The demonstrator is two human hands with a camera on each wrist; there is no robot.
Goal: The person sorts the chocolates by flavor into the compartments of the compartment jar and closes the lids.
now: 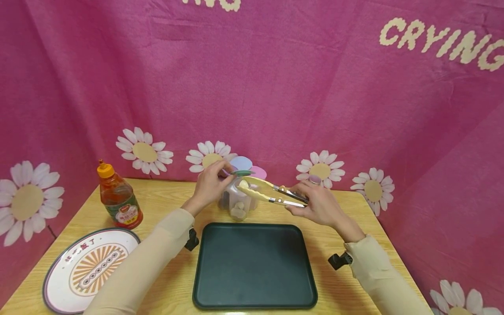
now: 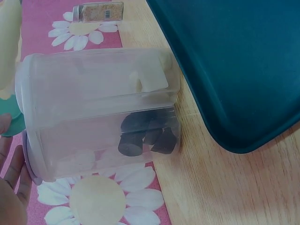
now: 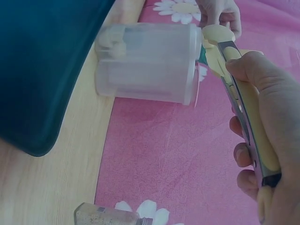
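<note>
A clear storage container with several compartments and coloured lids stands behind the dark tray. Pale pieces lie low in one compartment, dark pieces in another. At the top, my left hand pinches the raised green lid by its edge. My right hand grips pale-yellow tongs around their handles. The tongs reach leftward, their tips spread at the mouth of the compartment under the green lid. A whitish piece shows between the tips.
A sauce bottle with a yellow cap stands at the left, behind a patterned plate. Behind my right hand is a small glass jar of grains. A pink cloth with flowers hangs behind the wooden table.
</note>
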